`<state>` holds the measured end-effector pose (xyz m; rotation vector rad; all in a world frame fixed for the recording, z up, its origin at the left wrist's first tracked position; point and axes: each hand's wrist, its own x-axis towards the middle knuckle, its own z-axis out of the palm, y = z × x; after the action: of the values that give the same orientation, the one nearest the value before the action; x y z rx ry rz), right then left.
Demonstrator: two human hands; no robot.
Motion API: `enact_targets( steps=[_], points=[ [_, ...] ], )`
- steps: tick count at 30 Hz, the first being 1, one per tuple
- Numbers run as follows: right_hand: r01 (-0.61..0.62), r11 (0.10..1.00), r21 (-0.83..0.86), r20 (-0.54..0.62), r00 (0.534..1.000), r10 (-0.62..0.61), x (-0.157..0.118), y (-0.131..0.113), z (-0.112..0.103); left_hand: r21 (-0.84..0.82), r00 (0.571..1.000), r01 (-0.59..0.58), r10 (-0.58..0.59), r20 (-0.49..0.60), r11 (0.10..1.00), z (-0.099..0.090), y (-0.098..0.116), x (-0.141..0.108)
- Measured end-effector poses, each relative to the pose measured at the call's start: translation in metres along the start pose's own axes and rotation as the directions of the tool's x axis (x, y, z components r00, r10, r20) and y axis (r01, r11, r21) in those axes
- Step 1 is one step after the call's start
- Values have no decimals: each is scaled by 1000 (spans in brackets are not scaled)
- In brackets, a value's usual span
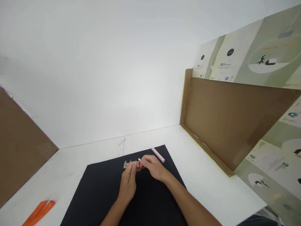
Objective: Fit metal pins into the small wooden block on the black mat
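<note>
My left hand (129, 179) is closed around a small tan strip with metallic pieces (126, 164), which sticks out to the left of its fingertips. My right hand (152, 165) is pinched on a tiny shiny metallic piece (139, 159), close against the left fingertips. Both hands are held together above a black mat (105, 188). Just beyond the right hand, a pale pink tube (158, 155) lies on the mat near its far right corner. The fingers partly hide the small pieces.
An orange item (39, 213) with two long arms lies on the white table (202, 175) at the lower left. Brown cardboard (21, 144) stands at the left. On the right is a cardboard panel (230, 116) with printed sheets. A white wall rises behind.
</note>
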<state>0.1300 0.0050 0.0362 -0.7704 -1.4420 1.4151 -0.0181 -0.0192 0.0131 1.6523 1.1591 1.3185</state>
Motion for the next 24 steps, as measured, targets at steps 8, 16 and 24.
enact_targets(
  steps=[8, 16, 24],
  points=[
    [9, 993, -118, 121, 993, 6, -3, -1, -9, 44, 1000, -17, 18, -16, 999, -1, 3, 0],
    [-32, 997, -76, 90, 995, 38, -3, -5, -6, 68, 1000, 4, -3, -10, 998, -1, 1, 0],
    [-101, 992, 76, 24, 995, 100, 0, 0, -4, 72, 1000, 7, -7, -10, 997, 1, -5, 0]
  ],
)
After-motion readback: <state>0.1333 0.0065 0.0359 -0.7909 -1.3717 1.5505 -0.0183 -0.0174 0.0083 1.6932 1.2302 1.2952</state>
